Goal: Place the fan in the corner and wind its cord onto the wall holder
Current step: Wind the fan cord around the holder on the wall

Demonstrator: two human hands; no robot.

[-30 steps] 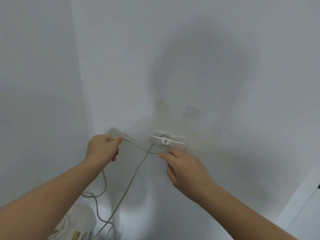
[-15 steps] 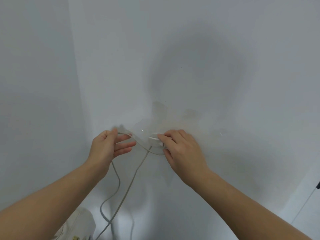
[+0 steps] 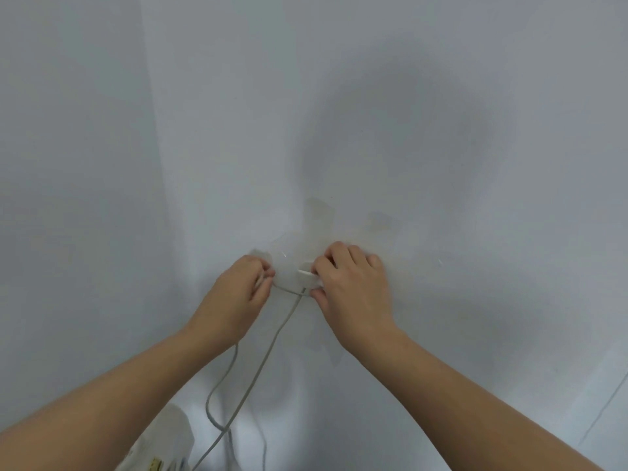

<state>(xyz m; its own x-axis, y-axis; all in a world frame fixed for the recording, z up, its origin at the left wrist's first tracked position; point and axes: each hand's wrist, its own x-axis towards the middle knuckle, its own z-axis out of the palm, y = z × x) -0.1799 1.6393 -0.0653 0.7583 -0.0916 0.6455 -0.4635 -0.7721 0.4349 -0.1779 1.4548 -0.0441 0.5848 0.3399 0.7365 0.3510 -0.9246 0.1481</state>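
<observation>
A small white wall holder (image 3: 306, 276) is stuck to the white wall a little right of the corner. My right hand (image 3: 351, 290) covers most of it, fingers curled over its right side. My left hand (image 3: 239, 297) pinches the grey cord (image 3: 272, 348) just left of the holder. From the holder the cord hangs down in a loop toward the white fan (image 3: 163, 443), whose top shows at the bottom left under my left forearm.
Two plain white walls meet in a corner (image 3: 159, 198) left of the holder. Old patch marks (image 3: 317, 215) show on the wall above the holder. A pale door frame edge (image 3: 608, 402) runs along the lower right.
My left hand has moved right, close to the holder, drawing the cord in. My right hand rose from below the holder and now covers it. The hanging loop has shifted.
</observation>
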